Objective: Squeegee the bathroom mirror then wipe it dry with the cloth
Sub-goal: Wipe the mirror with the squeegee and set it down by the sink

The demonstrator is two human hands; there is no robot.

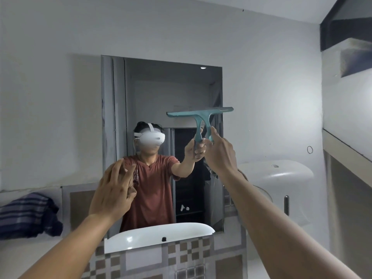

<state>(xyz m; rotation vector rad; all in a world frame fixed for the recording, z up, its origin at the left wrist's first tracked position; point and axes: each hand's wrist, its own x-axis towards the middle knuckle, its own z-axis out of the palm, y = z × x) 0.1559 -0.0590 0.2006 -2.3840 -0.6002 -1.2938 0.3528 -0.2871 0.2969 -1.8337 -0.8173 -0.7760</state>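
A bathroom mirror (161, 93) mid-squeegee: the right hand (220, 156) grips the teal squeegee (200, 114) against the glass's right side, the left hand (112, 192) spread and empty — the striped cloth (28, 214) lies unused on the left ledge, so drying remains.

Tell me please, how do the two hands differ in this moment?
The right hand grips the handle of the squeegee, while the left hand holds nothing. The right hand is raised high at the mirror; the left hand is lower, fingers spread open. Both are bare and reach toward the mirror.
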